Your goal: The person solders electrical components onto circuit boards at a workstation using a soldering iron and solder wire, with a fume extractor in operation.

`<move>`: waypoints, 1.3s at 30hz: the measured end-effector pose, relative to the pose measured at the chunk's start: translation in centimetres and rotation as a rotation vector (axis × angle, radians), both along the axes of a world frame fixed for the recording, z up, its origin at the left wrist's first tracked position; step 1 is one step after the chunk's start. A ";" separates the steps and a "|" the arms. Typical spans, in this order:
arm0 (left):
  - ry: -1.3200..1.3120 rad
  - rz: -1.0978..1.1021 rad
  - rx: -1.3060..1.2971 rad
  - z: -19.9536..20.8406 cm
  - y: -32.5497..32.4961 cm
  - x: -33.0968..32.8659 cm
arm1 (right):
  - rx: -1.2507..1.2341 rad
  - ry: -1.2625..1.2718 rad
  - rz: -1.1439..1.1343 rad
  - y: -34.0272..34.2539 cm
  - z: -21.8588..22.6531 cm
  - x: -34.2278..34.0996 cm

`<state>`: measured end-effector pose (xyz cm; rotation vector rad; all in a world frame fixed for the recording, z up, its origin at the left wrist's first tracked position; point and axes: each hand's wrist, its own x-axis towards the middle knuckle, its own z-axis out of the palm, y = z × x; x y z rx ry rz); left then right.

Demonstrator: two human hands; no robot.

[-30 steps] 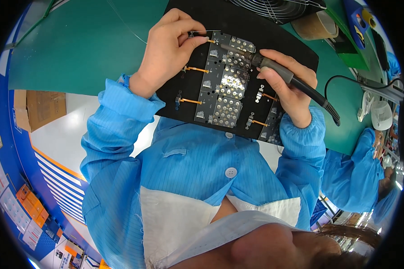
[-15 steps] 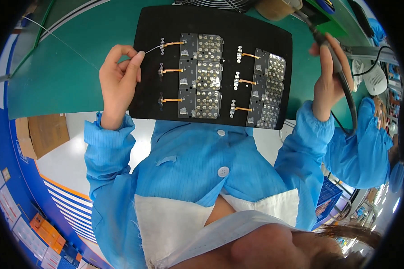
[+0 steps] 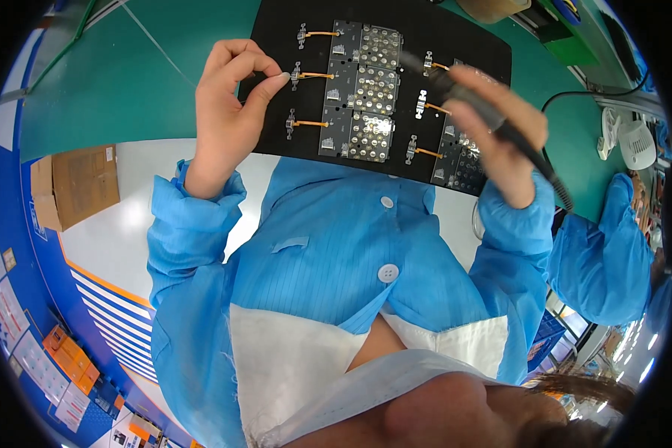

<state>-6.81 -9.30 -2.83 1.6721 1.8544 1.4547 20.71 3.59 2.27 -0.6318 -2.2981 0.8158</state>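
Observation:
My left hand pinches thumb and forefinger together on a thin solder wire, whose strand trails off to the upper left. The fingertips are close beside the small connector of the middle left circuit board; the wire's tip is too small to make out. Wrapped round a soldering iron, my right hand hovers over the right column of boards, blurred by motion. The iron's blurred tip points left toward the upper left board. Orange flat cables link the connectors to the boards.
The boards lie in two columns on a black mat over a green tabletop. A black cord crosses the right side near a white device. A cardboard box is beyond the table edge, and another person's blue sleeve shows at right.
My right hand has swung the soldering iron left, from beside the mat to over the boards. My left hand has moved from short of the top left connector to beside the middle one. The view has shifted.

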 end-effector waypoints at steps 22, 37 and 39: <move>0.059 0.002 0.022 -0.8 0.6 0.7 | 0.002 0.024 0.207 -1.5 -3.4 -2.9; 0.155 -0.033 0.084 -1.3 1.9 1.5 | -0.036 -0.033 0.175 -1.5 -3.0 -2.9; -0.024 -0.037 -0.008 -1.2 1.8 1.5 | -0.027 -0.028 0.181 -1.5 -3.0 -2.9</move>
